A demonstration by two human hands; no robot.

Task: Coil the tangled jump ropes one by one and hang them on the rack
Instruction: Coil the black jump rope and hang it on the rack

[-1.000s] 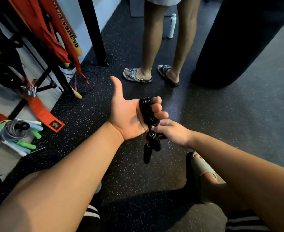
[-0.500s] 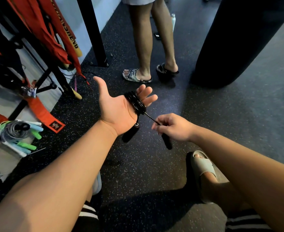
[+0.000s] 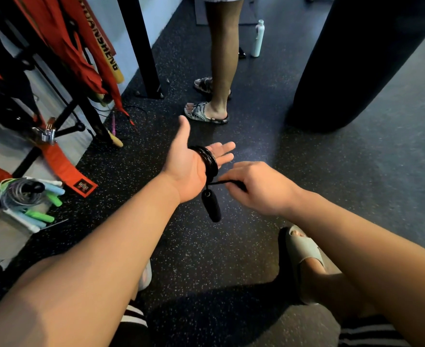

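Fingers (image 3: 222,149) of your left hand (image 3: 188,169) lie straight, palm up and thumb spread wide, with the black jump rope (image 3: 208,160) coiled round them. One handle (image 3: 212,206) dangles below the palm. Your right hand (image 3: 259,187) pinches the rope's taut free end just beside it. More coiled ropes (image 3: 28,196) lie at the left, near the rack (image 3: 79,126).

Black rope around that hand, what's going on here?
A person is winding a black jump rope into a coil around their open left hand, its fingers straight. One handle dangles below the palm. The right hand pinches the free end, pulled taut from the coil, likely for another turn. The coil is not yet hung up. To the left lie other ropes, bundled, with green and blue handles.
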